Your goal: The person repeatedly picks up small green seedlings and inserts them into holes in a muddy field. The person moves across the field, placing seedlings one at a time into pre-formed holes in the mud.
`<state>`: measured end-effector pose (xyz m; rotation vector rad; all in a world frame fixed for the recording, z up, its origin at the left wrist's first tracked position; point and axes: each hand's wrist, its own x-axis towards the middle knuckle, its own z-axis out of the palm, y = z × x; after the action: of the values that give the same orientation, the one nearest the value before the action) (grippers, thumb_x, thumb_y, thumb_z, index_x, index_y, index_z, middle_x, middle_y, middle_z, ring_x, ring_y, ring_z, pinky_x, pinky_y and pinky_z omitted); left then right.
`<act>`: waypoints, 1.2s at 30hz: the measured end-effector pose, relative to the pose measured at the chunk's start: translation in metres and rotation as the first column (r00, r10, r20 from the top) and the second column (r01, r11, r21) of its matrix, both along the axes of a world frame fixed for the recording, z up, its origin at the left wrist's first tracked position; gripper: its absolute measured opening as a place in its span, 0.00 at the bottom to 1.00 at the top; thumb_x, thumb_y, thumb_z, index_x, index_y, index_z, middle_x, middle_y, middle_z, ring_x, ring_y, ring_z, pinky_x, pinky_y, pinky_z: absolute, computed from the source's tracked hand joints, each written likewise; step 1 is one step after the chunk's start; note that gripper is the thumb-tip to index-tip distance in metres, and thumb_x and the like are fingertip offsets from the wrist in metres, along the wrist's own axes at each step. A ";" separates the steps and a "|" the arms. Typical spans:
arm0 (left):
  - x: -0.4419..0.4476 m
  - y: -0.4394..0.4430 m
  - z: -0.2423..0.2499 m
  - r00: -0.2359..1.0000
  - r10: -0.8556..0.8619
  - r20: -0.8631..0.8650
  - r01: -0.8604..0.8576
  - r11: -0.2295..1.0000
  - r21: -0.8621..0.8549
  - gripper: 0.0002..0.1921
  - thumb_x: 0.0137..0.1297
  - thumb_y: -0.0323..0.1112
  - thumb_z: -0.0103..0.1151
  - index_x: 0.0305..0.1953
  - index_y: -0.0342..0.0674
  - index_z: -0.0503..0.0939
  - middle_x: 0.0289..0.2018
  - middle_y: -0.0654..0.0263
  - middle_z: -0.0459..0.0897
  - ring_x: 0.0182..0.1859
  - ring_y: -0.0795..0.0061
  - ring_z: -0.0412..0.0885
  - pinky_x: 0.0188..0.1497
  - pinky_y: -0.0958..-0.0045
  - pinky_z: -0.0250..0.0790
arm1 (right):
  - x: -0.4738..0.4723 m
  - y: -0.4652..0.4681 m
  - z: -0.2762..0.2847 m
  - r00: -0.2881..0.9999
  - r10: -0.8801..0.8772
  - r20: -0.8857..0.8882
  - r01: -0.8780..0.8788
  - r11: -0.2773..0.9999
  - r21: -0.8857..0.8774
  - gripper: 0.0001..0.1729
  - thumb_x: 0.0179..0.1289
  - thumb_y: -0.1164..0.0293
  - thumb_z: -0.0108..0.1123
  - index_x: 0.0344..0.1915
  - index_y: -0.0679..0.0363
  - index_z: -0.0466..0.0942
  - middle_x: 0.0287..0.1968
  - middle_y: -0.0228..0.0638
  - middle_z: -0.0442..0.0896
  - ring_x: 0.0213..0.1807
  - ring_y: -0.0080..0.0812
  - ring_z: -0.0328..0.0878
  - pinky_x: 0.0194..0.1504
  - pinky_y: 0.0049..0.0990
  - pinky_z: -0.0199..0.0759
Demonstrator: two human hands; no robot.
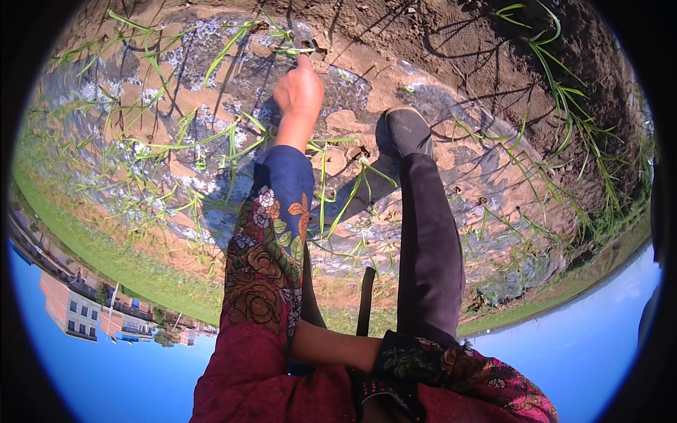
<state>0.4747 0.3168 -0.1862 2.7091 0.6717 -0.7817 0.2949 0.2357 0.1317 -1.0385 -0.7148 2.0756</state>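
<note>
My left hand reaches down to the ground at the top of the view, its back turned to me and most fingers curled. One digit touches a pale green stem beside a small dark hole in the plastic mulch film. Whether anything is gripped inside the curled fingers is hidden. My right forearm crosses low in front of my body toward the left. Behind the embroidered left sleeve it disappears, so my right hand is out of view.
Narrow-leaved green plants grow through the soil-covered film on both sides. My dark shoe stands on the film, right of my left hand. Bare brown soil borders it at upper right. Buildings appear upside down at lower left.
</note>
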 end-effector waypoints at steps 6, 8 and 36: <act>0.004 -0.013 -0.022 0.687 0.716 -0.123 -0.672 0.561 -0.483 0.09 0.65 0.34 0.51 0.43 0.37 0.72 0.34 0.52 0.84 0.32 0.65 0.83 0.34 0.60 0.74 | 0.006 -0.013 -0.002 1.000 -0.027 -0.015 0.027 1.000 0.016 0.11 0.62 0.67 0.52 0.37 0.54 0.84 0.36 0.39 0.86 0.38 0.38 0.85 0.35 0.36 0.75; 0.006 -0.017 -0.025 0.308 0.891 -0.332 -0.642 -0.062 -0.764 0.07 0.66 0.32 0.50 0.43 0.39 0.72 0.34 0.57 0.82 0.29 0.72 0.78 0.34 0.63 0.73 | 0.008 -0.019 -0.001 0.999 -0.028 -0.020 0.029 0.999 0.019 0.11 0.62 0.67 0.52 0.37 0.54 0.84 0.36 0.39 0.86 0.38 0.38 0.85 0.35 0.36 0.75; -0.034 -0.025 0.031 0.695 0.715 -0.072 -0.527 0.438 -0.728 0.19 0.65 0.25 0.47 0.58 0.35 0.73 0.25 0.64 0.82 0.17 0.82 0.70 0.20 0.77 0.66 | 0.025 -0.017 0.002 0.991 -0.119 -0.054 0.121 0.992 0.033 0.12 0.62 0.66 0.53 0.38 0.55 0.83 0.36 0.40 0.86 0.38 0.39 0.85 0.37 0.35 0.75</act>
<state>0.4404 0.2916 -0.1551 1.5896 0.9807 -0.3538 0.3195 0.2189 0.1342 -0.9804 -0.6459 1.9720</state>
